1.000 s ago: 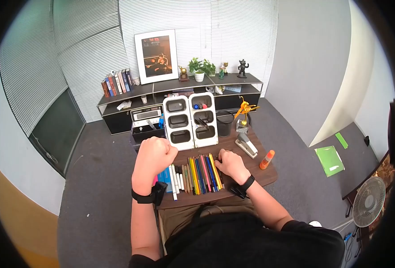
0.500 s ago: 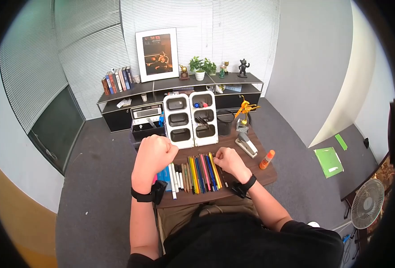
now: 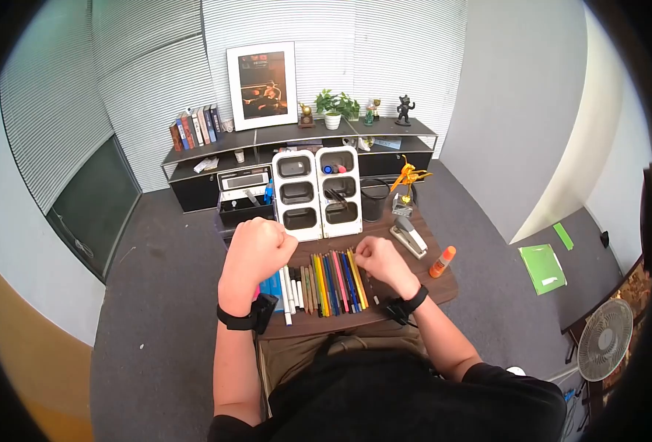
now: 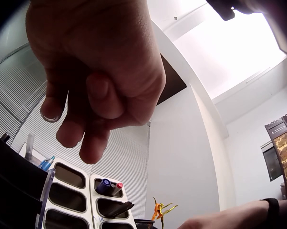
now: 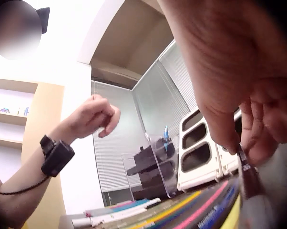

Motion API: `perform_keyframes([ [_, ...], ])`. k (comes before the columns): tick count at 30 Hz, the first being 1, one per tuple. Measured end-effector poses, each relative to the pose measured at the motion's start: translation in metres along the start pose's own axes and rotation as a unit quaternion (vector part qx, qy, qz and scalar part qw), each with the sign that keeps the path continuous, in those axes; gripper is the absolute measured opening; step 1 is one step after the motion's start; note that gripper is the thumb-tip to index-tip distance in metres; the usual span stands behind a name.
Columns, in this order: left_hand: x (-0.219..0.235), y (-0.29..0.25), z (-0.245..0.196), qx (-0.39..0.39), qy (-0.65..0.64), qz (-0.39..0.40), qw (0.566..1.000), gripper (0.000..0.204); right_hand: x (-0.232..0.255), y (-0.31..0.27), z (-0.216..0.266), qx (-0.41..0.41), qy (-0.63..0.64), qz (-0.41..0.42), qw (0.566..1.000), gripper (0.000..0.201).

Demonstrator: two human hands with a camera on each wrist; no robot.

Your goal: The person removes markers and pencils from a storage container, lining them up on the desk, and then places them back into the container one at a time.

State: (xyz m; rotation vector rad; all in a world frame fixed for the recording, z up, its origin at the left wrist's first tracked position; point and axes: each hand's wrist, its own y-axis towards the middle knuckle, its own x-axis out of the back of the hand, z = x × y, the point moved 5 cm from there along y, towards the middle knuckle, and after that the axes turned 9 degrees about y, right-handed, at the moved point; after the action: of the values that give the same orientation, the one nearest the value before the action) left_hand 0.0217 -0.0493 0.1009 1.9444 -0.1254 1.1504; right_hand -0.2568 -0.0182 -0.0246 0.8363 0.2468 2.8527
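Observation:
My left hand [image 3: 256,254] is raised over the left end of a row of pens and pencils [image 3: 330,283], holding nothing; its fingers hang loosely curled in the left wrist view. At the row's right end, my right hand [image 3: 385,261] pinches a dark pencil [image 5: 249,179] between thumb and fingers. The pencil slants down from the fingertips, its pale end [image 3: 376,300] showing beside the yellow pencils. Behind the row stands a white organizer with dark compartments [image 3: 297,192]; markers [image 3: 333,169] lie in its upper right compartment and black items [image 3: 335,197] below them.
A stapler [image 3: 408,239] and an orange glue stick [image 3: 442,261] stand to the right of my right hand. A black mesh cup [image 3: 373,206] and a golden figurine [image 3: 407,180] are behind. A black box [image 3: 245,211] stands left of the organizer.
My right hand has shifted slightly right, away from the yellow pencils, with the dark pencil; the pencil's pale end came into view beside the row. My left hand stays nearly still.

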Motion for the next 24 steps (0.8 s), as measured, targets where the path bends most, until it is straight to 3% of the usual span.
perform_keyframes([
  [2,0.002,-0.001,0.0,0.0,0.002,-0.003,1.0,0.032,0.018,0.003,0.017,0.044,0.043,-0.036,0.997,0.023],
  [5,0.005,0.0,0.001,0.004,0.005,-0.005,1.0,0.032,0.053,-0.006,0.071,0.197,0.075,-0.187,0.96,0.018],
  [7,0.004,-0.001,0.002,0.012,0.005,-0.003,1.0,0.032,0.072,-0.011,0.087,0.213,0.084,-0.254,0.94,0.015],
  [11,0.002,0.0,-0.001,0.006,0.004,0.001,1.0,0.032,0.074,-0.003,0.088,0.303,0.087,-0.28,0.907,0.016],
  [19,0.0,-0.001,0.003,0.008,-0.003,-0.002,1.0,0.03,0.03,0.059,0.047,0.264,-0.003,-0.174,0.949,0.022],
  [20,0.0,-0.001,0.004,0.007,-0.003,-0.001,1.0,0.03,0.027,0.064,0.041,0.226,-0.015,-0.157,0.961,0.023],
  [24,0.002,-0.001,0.003,0.01,-0.001,-0.003,1.0,0.031,0.018,0.078,0.032,0.207,-0.074,-0.145,0.965,0.021],
])
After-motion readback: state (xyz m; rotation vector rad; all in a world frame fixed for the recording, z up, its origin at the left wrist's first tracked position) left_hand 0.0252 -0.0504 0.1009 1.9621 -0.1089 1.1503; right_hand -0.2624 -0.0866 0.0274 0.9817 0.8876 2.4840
